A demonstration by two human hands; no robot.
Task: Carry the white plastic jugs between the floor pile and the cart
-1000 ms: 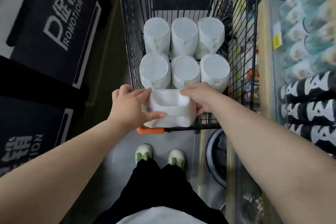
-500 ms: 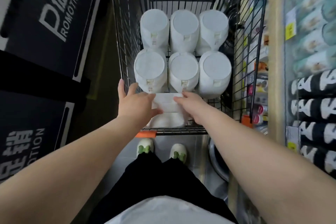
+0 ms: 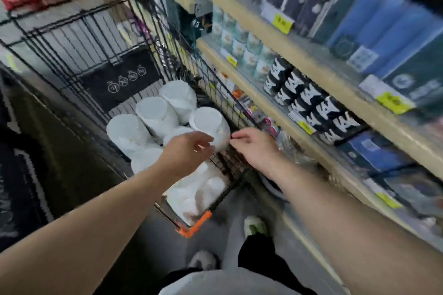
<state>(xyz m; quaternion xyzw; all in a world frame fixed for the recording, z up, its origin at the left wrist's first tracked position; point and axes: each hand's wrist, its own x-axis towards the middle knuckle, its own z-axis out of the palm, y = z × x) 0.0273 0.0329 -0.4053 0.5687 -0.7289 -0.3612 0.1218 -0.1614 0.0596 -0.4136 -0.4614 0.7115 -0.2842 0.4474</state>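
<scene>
Head view: both hands, left hand [image 3: 189,151] and right hand [image 3: 255,148], hover released over a cart [image 3: 79,38] beside store shelves [image 3: 287,93].

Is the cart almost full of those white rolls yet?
Quite far along. Several white rolls already stand packed in the wire cart, and another white pack lies at its near end. Right now both hands are empty: the left hand and right hand hover with loose fingers over the cart's near end. The far end of the cart is bare, so room remains.
</scene>
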